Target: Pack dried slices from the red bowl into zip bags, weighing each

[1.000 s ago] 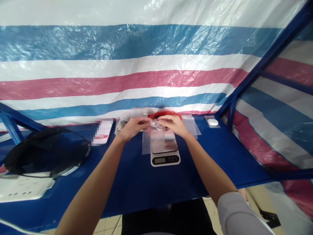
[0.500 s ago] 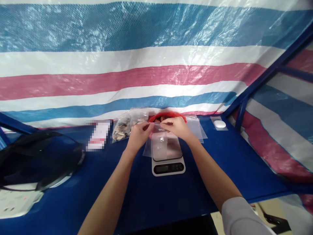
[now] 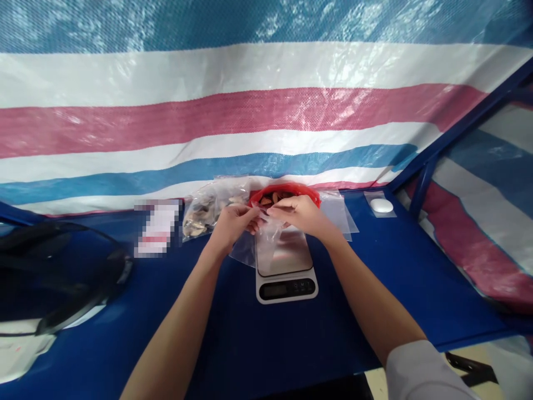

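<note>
Both hands pinch the top of a clear plastic bag [image 3: 271, 236] that hangs over the scale. My left hand [image 3: 235, 222] grips the bag's left edge, fingers closed. On the other edge my right hand [image 3: 300, 215] is closed as well. Under the bag stands a white kitchen scale [image 3: 287, 289] with a metal plate and a dark display. Just behind my hands a red bag [image 3: 291, 189] lies open, with brown dried slices [image 3: 272, 198] inside. Left of it are clear bags of pale brown slices [image 3: 202, 216].
More flat clear bags [image 3: 335, 214] lie right of the red bag. A white oval item [image 3: 381, 205] in a small bag is farther right. At left are a blurred-out paper [image 3: 156, 228], a black round mesh object [image 3: 62, 272] and a white power strip [image 3: 20, 355].
The clear bag was stretched flat between my hands; now its top is bunched and partly parted. My fingers have shifted on its edge. The camera view has moved slightly.
</note>
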The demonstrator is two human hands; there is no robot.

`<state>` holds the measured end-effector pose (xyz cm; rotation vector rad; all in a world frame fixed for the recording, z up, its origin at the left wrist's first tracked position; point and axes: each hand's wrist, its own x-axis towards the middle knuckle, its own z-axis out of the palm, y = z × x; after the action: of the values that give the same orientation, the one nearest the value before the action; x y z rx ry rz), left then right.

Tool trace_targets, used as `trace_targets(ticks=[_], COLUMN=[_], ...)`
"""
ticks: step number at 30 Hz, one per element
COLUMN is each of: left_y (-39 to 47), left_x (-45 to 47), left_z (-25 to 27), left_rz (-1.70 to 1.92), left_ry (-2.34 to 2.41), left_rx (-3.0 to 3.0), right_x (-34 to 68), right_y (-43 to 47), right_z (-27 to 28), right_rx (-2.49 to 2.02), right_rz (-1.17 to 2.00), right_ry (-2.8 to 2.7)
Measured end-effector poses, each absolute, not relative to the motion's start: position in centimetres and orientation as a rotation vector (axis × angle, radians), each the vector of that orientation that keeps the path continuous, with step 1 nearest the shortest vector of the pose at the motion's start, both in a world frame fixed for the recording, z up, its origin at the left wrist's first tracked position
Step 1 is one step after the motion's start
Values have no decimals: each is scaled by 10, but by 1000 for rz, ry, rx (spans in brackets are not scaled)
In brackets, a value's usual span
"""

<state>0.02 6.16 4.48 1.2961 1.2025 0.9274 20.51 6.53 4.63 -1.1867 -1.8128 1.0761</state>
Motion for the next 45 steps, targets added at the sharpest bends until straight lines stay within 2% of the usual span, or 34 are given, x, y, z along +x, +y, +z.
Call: trace_targets(ticks=[5,11,17,25,35,40,45], left_y=[57,55,56,45,36,38,38], left_x=[0,0,-9,7,33,34,33], left_z=[48,52,55,53,11,10,17], left_rz=[859,799,771,1018,987,1099,1190], left_ry=[1196,1179,1405,1306,1242,1317,1330], left_rx=[1411,1544,1883,2224,2222,2153,2140], right_x=[202,202,215,220,214,217,228], right_y=[69,73,73,72,68,69,69], right_z=[42,32,36,46,52,53,64], right_rx=[-1221,-1184,-1242,-1325,-1211,-1247,-1363], right_rz=[1060,1228,1313,1190,1219,1224,1007], right_ry=[-1875,-1836,-1651,-1695,-1702,-1731,-1839])
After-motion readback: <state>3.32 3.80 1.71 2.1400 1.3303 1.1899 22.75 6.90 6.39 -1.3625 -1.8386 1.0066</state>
